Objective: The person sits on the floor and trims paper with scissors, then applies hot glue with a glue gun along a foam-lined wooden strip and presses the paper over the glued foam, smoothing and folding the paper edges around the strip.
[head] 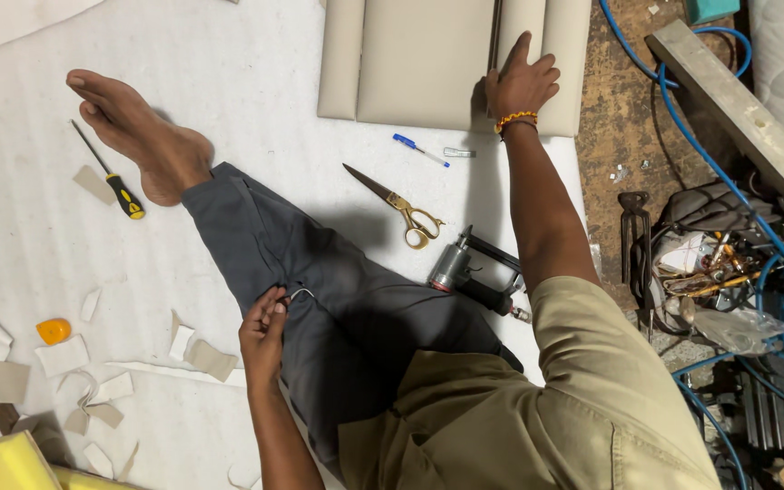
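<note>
Upper middle of the frame, the right hand (521,83) lies flat, fingers spread, on the beige padded panel (419,59). Lower centre, the left hand (263,334) pinches a small bent wire (300,293) against the grey trouser leg (319,281). The fitting looks paused; scissors (398,207) and stapler (469,272) lie between the hands.

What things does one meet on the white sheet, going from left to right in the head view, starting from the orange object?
Orange object → screwdriver with yellow and black handle → left hand pinching a small bent wire → gold-handled scissors → blue pen → staple gun → right hand on the beige padded panel.
</note>
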